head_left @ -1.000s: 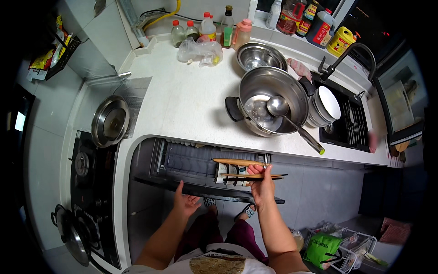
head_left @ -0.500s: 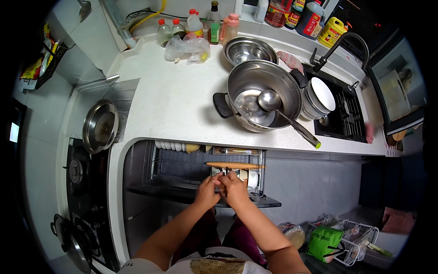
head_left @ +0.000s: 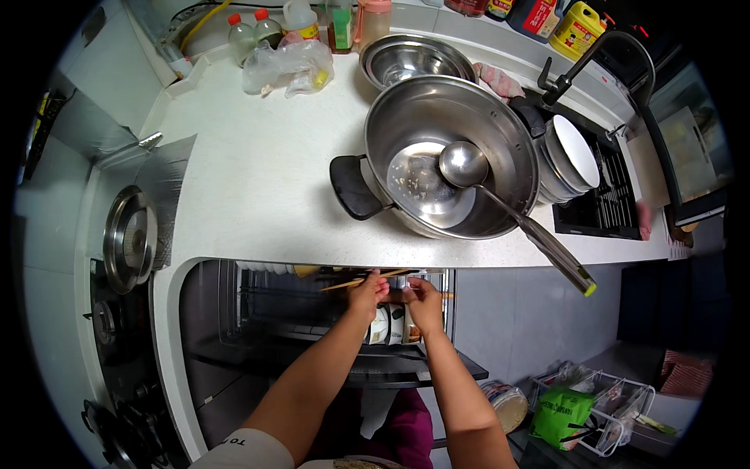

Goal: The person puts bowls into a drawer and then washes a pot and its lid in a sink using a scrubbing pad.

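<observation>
Home-style kitchen, a black faucet (head_left: 558, 87) arching over the sink (head_left: 574, 226), white worktop (head_left: 258, 180) bearing a steel pot (head_left: 422, 109) with ladle (head_left: 464, 164) and stacked bowls (head_left: 574, 152), black stove (head_left: 125, 359) at left, crockery filling part of a pulled-out drawer (head_left: 398, 375).

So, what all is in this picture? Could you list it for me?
Countertop: one, white, centre
Two-handled pot: one, silver, on countertop
Ladle: one, silver with lime tip, in pot
Metal bowl: at least one, silver, behind pot
Bowl stack: one, white, between pot and sink
Sink: one, black, right
Faucet: one, black, above sink
Plastic bag: one, clear, countertop's back
Bottles: several, mixed colours, along the back
Shallow basin: one, silver, left
Gas stove: one, black, far left
Open drawer: one, dark, below countertop
Dishes: several, white and patterned, in drawer
Chopsticks: count unclear, tan, over drawer
Wire basket: one, white, lower right
Shopping bag: one, green, at basket
Left hand: one, bare, holding chopsticks
Right hand: one, bare, over drawer
</observation>
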Available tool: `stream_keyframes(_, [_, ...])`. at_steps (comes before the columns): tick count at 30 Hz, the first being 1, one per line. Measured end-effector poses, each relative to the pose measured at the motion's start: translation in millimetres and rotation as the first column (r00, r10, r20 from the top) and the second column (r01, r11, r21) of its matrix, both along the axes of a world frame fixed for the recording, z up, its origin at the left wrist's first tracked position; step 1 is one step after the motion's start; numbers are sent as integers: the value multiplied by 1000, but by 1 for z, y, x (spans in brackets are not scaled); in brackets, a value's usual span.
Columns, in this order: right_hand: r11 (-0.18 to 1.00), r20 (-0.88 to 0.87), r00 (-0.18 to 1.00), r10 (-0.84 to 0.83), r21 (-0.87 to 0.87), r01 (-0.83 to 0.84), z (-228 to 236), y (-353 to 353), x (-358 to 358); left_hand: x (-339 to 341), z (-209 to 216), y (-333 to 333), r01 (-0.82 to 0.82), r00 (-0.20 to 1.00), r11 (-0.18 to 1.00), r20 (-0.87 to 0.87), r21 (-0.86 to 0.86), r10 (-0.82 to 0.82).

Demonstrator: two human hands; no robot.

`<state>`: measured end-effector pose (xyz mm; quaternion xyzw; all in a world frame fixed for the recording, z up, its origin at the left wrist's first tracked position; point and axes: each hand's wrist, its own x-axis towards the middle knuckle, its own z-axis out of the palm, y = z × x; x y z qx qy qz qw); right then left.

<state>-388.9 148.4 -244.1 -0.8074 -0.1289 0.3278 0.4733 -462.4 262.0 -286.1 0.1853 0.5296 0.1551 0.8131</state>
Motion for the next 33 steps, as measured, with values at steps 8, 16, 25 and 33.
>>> stream_keyframes(8, [769, -766, 481, -426, -27, 638, -48, 14, 22, 63, -70, -4, -181, 983, 914, -88, -363, 160])
stream_keyframes(16, [767, -736, 523, -429, 10, 642, -48, 23, 28, 69, -79, -1, -131, 989, 857, -13, -498, 144])
stream_keyframes(25, [827, -642, 602, -475, -90, 556, -37, 37, 28, 22, -44, 29, 47, 991, 914, -96, -404, -93])
stream_keyframes(33, [647, -524, 580, -624, 69, 759, 60, -27, 22, -2, 87, -37, 414, 908, 895, 4, -165, -419])
